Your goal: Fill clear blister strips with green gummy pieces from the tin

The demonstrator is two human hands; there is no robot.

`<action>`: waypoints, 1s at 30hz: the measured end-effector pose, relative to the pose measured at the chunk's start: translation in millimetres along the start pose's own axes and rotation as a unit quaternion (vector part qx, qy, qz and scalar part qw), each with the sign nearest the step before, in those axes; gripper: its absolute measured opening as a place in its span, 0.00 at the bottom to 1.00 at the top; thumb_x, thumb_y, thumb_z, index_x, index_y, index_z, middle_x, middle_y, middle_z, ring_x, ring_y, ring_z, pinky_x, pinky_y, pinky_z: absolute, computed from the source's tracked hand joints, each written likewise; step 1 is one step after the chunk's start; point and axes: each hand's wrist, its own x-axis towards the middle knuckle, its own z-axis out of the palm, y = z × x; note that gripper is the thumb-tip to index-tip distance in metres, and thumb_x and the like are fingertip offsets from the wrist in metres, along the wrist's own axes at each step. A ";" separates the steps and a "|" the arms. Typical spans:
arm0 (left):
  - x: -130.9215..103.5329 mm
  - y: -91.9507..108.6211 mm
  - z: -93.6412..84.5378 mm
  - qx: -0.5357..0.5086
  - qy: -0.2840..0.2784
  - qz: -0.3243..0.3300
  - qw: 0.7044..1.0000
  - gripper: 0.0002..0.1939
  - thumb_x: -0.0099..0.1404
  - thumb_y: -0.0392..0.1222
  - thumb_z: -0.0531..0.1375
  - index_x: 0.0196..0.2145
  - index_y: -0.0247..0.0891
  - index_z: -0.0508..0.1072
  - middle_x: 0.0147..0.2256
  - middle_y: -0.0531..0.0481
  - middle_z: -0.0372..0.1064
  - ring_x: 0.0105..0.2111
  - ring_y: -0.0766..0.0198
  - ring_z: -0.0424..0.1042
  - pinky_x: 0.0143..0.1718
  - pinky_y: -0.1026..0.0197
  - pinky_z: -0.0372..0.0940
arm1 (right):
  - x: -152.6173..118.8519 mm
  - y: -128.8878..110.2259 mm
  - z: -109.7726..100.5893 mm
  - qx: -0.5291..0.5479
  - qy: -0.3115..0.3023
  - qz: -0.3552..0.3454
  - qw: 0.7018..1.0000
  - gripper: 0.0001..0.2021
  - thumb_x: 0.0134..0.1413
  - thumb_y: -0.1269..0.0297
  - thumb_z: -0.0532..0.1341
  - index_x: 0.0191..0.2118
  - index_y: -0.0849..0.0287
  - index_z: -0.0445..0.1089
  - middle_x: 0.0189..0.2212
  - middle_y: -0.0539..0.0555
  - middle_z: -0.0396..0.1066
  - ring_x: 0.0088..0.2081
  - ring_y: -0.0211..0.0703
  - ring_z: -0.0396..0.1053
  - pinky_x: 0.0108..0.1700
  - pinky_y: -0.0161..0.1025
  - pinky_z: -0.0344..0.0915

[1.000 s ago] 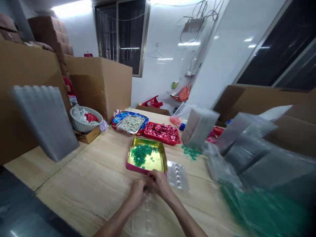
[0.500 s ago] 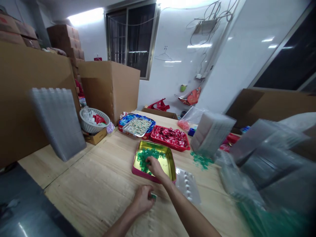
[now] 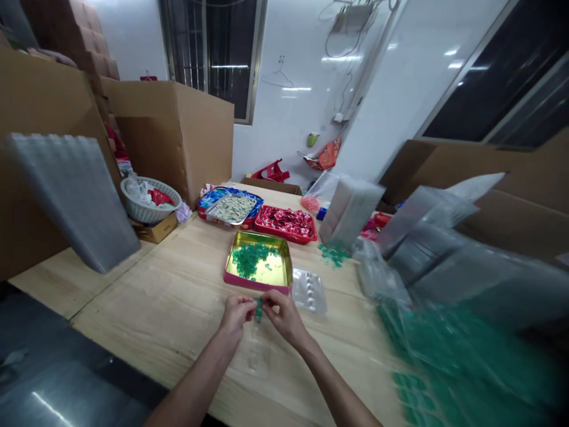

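Note:
My left hand (image 3: 239, 314) and my right hand (image 3: 283, 315) meet just in front of a gold-lined tin (image 3: 280, 271). Small translucent green pieces (image 3: 258, 309) show between their fingertips, and each hand pinches at them; their exact kind is too small to make out. More green pieces (image 3: 249, 260) lie heaped in the tin, mostly on its left side. Below my hands, a clear plastic blister sheet (image 3: 253, 358) lies on the wooden table, faint against the wood. A second clear blister sheet (image 3: 308, 290) rests right of the tin.
Behind the tin stand a red tray (image 3: 287, 224) of red packets and a metal tray (image 3: 235, 209) of small pale pieces. Stacked clear plastic sheets (image 3: 351, 212) stand at right near loose green pieces (image 3: 333, 255). At left are a tall plastic stack (image 3: 80, 201) and a white basket (image 3: 151, 204).
My right hand has come out of the tin, back towards me, to meet my left hand. My left hand has moved up beside it. The camera view has shifted.

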 end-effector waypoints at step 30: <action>9.5 -32.3 -14.1 0.327 -0.004 0.090 0.941 0.08 0.49 0.30 0.53 0.22 0.34 0.71 0.12 0.59 0.56 0.13 0.70 0.58 0.18 0.68 0.53 | -23.4 3.8 17.2 -0.219 -0.141 -0.023 0.965 0.14 0.46 0.80 0.52 0.30 0.59 0.71 0.29 0.53 0.68 0.32 0.39 0.66 0.33 0.32 0.56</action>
